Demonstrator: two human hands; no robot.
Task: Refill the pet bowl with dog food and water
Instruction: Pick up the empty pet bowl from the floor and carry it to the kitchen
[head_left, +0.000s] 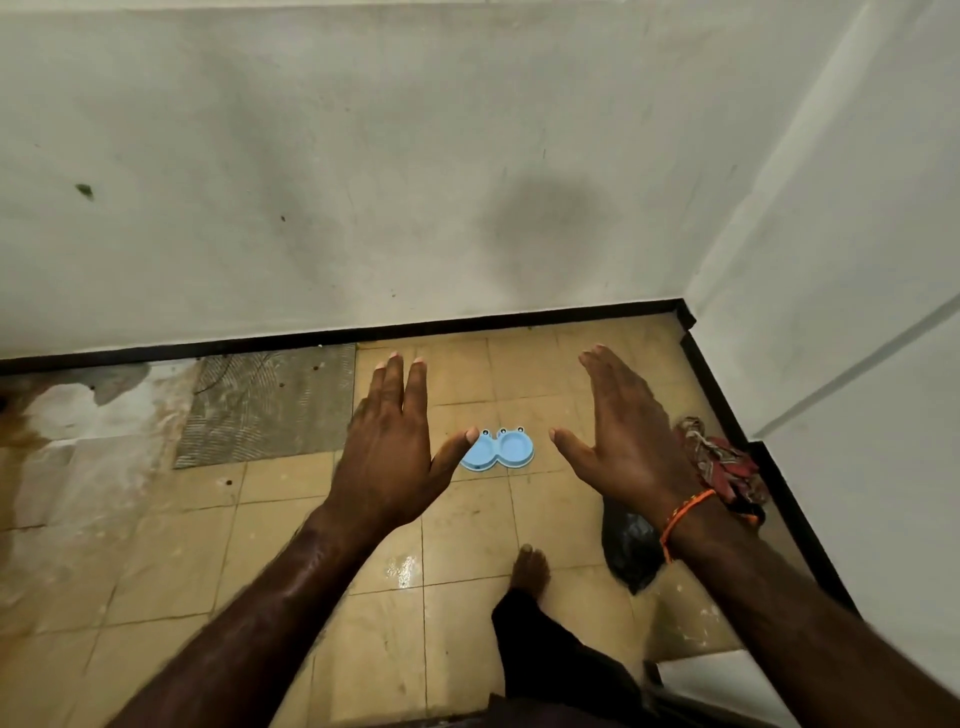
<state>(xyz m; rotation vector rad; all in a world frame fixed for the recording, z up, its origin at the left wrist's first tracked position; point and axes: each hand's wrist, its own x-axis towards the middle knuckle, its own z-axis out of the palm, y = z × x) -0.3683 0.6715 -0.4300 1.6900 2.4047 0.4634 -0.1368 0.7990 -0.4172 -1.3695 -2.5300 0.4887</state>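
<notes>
- Nearest the camera, a bare foot (530, 566) stands on the tan tiled floor (467, 649), on the near side of the pet bowl and well apart from it.
- Just right of the foot, nearer than the bowl, lies a black plastic bag (631, 551); beyond it, right of the bowl against the dark skirting, sits a bundle of red patterned cloth (722, 462).
- The left hand (392, 441) hangs flat in the air with straight fingers, grasping nothing; its thumb tip overlaps the bowl's left edge in this view, though it probably floats above the bowl and does not touch it.
- The right hand (628, 431), an orange thread at its wrist, is likewise spread and empty, to the right of the bowl with bare tile showing between.
- The pet bowl (497, 449), a pale blue double dish with frog eyes on its far rim, rests on the floor between the two hands; both wells look empty, so far as so small a thing can be read.
- Left of the bowl and farther back is a patch of bare grey mortar (270, 410) where tiles are missing; behind everything stands the stained white wall (363, 182).
- My judgement: this is the opening step, reaching for the empty bowl. No food or water is visible, so the next move calls for bending down, gripping the bowl by its rims, and carrying it level to wherever those supplies are.
</notes>
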